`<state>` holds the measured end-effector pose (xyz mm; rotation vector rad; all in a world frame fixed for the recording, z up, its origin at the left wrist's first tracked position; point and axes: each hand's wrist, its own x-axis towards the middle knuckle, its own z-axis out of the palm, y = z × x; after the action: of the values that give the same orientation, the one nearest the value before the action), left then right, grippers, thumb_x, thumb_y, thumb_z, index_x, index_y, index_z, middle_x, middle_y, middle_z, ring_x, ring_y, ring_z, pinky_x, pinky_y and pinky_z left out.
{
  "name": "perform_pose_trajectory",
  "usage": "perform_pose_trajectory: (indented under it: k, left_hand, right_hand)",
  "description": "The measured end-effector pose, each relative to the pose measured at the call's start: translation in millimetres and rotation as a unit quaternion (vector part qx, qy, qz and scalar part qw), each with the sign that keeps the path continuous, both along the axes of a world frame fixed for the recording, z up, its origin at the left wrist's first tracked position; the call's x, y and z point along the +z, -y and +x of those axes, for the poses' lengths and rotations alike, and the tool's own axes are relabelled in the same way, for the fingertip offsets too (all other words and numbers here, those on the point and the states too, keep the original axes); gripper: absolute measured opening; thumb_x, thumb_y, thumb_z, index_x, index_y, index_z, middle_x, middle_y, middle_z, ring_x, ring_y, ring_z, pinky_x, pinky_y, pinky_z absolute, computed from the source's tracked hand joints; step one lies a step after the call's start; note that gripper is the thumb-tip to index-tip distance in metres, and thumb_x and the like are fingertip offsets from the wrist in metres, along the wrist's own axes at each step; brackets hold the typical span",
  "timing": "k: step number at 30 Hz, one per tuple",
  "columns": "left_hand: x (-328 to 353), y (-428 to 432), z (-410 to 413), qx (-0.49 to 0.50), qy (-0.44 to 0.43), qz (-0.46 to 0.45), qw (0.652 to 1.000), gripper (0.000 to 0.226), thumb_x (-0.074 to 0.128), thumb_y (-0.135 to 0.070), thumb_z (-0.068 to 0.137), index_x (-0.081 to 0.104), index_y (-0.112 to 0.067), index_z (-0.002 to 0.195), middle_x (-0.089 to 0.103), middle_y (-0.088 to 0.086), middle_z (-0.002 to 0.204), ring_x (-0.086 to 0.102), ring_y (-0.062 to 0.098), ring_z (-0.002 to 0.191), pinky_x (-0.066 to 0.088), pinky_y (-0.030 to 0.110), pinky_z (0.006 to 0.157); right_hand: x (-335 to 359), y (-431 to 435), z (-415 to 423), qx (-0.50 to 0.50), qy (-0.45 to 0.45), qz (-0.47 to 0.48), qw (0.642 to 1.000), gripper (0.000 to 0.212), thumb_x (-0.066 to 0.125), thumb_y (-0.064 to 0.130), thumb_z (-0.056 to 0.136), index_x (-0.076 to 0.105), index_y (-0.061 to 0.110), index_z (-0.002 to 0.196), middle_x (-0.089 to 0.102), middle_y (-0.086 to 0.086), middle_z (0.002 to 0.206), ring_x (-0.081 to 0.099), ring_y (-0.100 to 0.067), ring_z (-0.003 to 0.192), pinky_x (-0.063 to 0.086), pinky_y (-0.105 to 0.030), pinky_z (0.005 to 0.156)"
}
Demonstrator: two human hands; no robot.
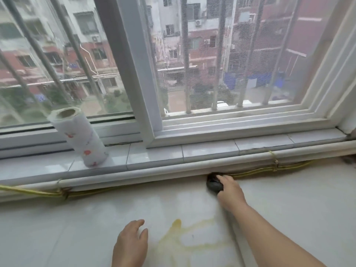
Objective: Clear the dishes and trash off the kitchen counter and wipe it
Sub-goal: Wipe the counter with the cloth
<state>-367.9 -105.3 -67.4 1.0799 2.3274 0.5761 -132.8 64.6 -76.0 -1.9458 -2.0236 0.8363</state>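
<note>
Pale counter (77,228) shows no dishes, only a smeared yellow stain (179,241) near the front, and a paper towel roll (82,139) stands upright on the sill. Left hand (131,245) lies flat beside the stain, fingers relaxed and empty; right hand (230,191) curls round a dark wad (212,185), cloth or scrubber, can't tell, at the counter's back edge. Risks: the wad snags the yellow cord (250,171) just behind it, or a dirty wad spreads the stain wider.

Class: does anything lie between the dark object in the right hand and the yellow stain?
Nothing visible. Only bare counter separates the dark object from the yellow stain; the left hand rests left of that path.
</note>
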Motion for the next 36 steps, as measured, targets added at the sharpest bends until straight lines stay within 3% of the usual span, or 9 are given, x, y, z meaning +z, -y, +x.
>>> perform_pose_trajectory:
  k: [5,9,12,16,21,24,30,33,36]
  left_hand:
    - [-8,9,-14,-0.003,-0.002,-0.013,1.000,0.036,0.049,-0.024,0.096,0.054,-0.022,0.131,0.047,-0.006,0.142,0.041,0.014,0.134,0.033,0.028,0.107]
    - [-8,0,-13,-0.020,0.000,-0.007,1.000,0.038,0.047,-0.025,0.097,0.052,-0.022,0.134,0.045,-0.006,0.144,0.038,0.015,0.135,0.031,0.029,0.108]
    - [-10,-4,-10,-0.026,-0.008,-0.017,0.999,0.039,0.045,-0.027,0.097,0.050,-0.023,0.136,0.042,-0.005,0.147,0.032,0.015,0.139,0.029,0.030,0.111]
    - [-12,-7,-6,-0.031,-0.035,-0.022,0.999,0.040,0.042,-0.028,0.098,0.048,-0.022,0.137,0.041,-0.006,0.146,0.031,0.016,0.138,0.033,0.031,0.109]
    - [-12,-8,-6,-0.063,-0.079,-0.061,0.993,0.043,0.037,-0.027,0.098,0.042,-0.023,0.140,0.036,-0.008,0.147,0.028,0.017,0.138,0.037,0.031,0.104]
    - [-14,-8,-7,-0.092,-0.106,-0.065,0.988,0.037,0.036,-0.026,0.097,0.049,-0.021,0.131,0.045,-0.006,0.132,0.036,0.019,0.130,0.043,0.028,0.095]
    - [-13,-6,-4,-0.140,-0.158,-0.098,0.973,0.028,0.035,-0.026,0.097,0.052,-0.021,0.118,0.044,-0.003,0.124,0.035,0.020,0.127,0.046,0.028,0.090]
    - [-14,-4,-6,-0.158,-0.173,-0.108,0.966,0.028,0.033,-0.023,0.097,0.049,-0.020,0.121,0.041,-0.001,0.131,0.032,0.021,0.131,0.045,0.029,0.091]
    - [-14,-2,-8,-0.175,-0.180,-0.110,0.962,0.027,0.033,-0.020,0.097,0.048,-0.019,0.120,0.041,0.000,0.128,0.032,0.022,0.129,0.046,0.028,0.087]
  right_hand:
    - [13,7,-25,0.119,-0.089,-0.118,0.982,0.063,0.039,-0.002,0.077,0.061,0.035,0.123,0.058,0.002,0.127,0.054,-0.025,0.115,0.047,-0.031,0.094]
    - [17,17,-5,-0.012,-0.269,-0.063,0.961,0.061,0.043,-0.007,0.073,0.066,0.034,0.112,0.066,-0.003,0.112,0.062,-0.025,0.090,0.053,-0.032,0.072]
    - [1,19,13,-0.120,-0.148,0.050,0.980,0.063,0.046,-0.009,0.075,0.056,0.021,0.130,0.056,-0.001,0.130,0.050,-0.025,0.115,0.042,-0.031,0.095]
    - [-25,35,-5,-0.028,0.011,0.075,0.997,0.067,0.046,-0.003,0.077,0.045,0.020,0.140,0.041,0.001,0.145,0.039,-0.025,0.127,0.031,-0.029,0.106]
    - [-26,59,-47,0.094,-0.116,0.050,0.988,0.067,0.037,0.008,0.070,0.053,0.021,0.134,0.049,0.005,0.136,0.042,-0.020,0.125,0.028,-0.020,0.105]
    - [-19,43,-28,-0.003,-0.209,0.091,0.974,0.066,0.039,0.003,0.063,0.062,0.021,0.122,0.060,0.003,0.120,0.053,-0.023,0.114,0.041,-0.028,0.096]
    - [-30,69,31,-0.119,0.023,0.102,0.987,0.063,0.051,-0.005,0.078,0.045,0.010,0.139,0.044,-0.008,0.143,0.041,-0.031,0.125,0.032,-0.036,0.105]
    - [-42,105,5,-0.082,0.005,0.117,0.990,0.062,0.046,0.000,0.079,0.044,0.012,0.140,0.041,-0.005,0.146,0.037,-0.028,0.131,0.029,-0.036,0.110]
    - [-38,127,-25,-0.029,-0.077,0.113,0.990,0.065,0.045,-0.006,0.078,0.047,0.016,0.139,0.042,0.003,0.143,0.037,-0.021,0.133,0.023,-0.019,0.107]
